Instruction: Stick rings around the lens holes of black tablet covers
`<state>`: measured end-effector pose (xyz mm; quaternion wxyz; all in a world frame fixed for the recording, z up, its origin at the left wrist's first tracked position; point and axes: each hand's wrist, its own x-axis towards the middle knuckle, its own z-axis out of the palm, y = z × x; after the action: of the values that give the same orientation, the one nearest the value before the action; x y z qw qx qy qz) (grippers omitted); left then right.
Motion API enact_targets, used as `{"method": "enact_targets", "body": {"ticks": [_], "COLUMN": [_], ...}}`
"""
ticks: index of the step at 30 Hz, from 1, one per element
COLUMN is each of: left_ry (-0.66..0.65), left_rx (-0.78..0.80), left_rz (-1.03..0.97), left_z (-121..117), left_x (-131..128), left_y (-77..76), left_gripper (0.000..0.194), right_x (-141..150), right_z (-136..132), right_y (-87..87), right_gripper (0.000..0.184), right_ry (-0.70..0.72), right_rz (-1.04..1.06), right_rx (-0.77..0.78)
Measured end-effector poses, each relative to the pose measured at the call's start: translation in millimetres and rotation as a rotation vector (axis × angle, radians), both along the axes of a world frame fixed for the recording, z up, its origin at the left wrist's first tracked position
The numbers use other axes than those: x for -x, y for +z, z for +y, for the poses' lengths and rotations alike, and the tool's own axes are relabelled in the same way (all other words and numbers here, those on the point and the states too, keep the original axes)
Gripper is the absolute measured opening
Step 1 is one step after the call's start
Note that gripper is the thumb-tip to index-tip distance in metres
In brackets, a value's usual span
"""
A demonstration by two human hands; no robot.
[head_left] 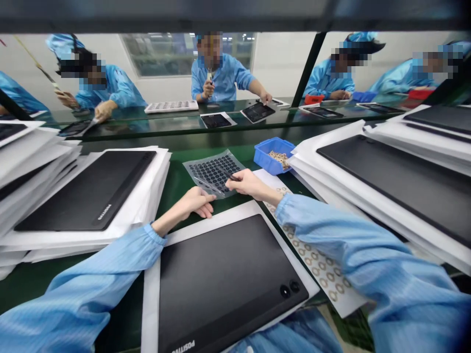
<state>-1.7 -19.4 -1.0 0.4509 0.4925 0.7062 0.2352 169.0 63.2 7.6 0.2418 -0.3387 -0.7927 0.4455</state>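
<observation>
Since the sheet of black pads (213, 172) lies just above the black tablet (228, 284) for easy reach, my right hand (248, 184) pinches dark tweezers (233, 177) over it, while my empty left hand (196, 203) waits beside it, fingers (206, 210) loosely curled.

Bright, soft light, probably overhead; edges warped.

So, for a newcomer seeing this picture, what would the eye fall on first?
The big black tablet on a white sheet in front of the person stands out first, between stacks of tablets at left and right. Just above it, the left hand and right hand are at a clear sheet of black round pads. Across the bench, a co-worker in a blue coat faces them.
</observation>
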Motion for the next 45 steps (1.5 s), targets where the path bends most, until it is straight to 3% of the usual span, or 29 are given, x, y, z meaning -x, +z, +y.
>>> {"method": "enact_targets", "body": {"ticks": [4, 6, 8, 10, 14, 17, 22, 31, 37, 45], "left_ry": [-0.093, -0.114, -0.140, -0.300, -0.808, -0.943, -0.967, -0.988, -0.990, -0.989], "left_rx": [0.094, 0.042, -0.180, -0.464, -0.785, -0.810, -0.759, -0.752, -0.761, -0.779], "left_rz": [0.279, 0.474, 0.764, 0.895, 0.499, 0.336, 0.284, 0.289, 0.303, 0.319], "left_z": [-8.8, -18.7, -31.6, -47.0, -79.0, -92.7, -94.1, -94.9, -93.6, -94.1], "left_x": [12.0, 9.0, -3.5, -24.7, -72.8, -92.6, -94.9, -94.7, -95.3, -95.2], "left_y": [19.7, 27.9, 29.7, 24.4, 4.0, -8.9, -19.3, -20.5, -21.3, -22.1], "left_gripper": [0.049, 0.054, 0.049, 0.037, 0.023, 0.020, 0.018, 0.016, 0.016, 0.017], "right_x": [-37.7, -63.3, -89.8, -113.6, -144.2, -151.5, -152.1, -149.9, -148.5, -145.9], "right_z": [-30.0, -54.2, -81.3, -108.1, -149.8, -164.4, -167.4, -169.7, -170.0, -170.1], "right_y": [26.0, 31.3, 28.5, 19.3, -2.2, -11.6, -15.8, -13.2, -14.8, -13.4], "right_gripper": [0.012, 0.010, 0.009, 0.008, 0.011, 0.013, 0.013, 0.007, 0.007, 0.020], "right_ry": [-0.003, -0.001, -0.005, -0.049, -0.191, -0.261, -0.313, -0.336, -0.330, -0.350], "right_rz": [-0.010, -0.049, -0.101, -0.130, -0.114, -0.115, -0.109, -0.146, -0.228, -0.357], "right_rx": [0.173, 0.249, 0.308, 0.379, 0.528, 0.552, 0.534, 0.525, 0.432, 0.267]}}
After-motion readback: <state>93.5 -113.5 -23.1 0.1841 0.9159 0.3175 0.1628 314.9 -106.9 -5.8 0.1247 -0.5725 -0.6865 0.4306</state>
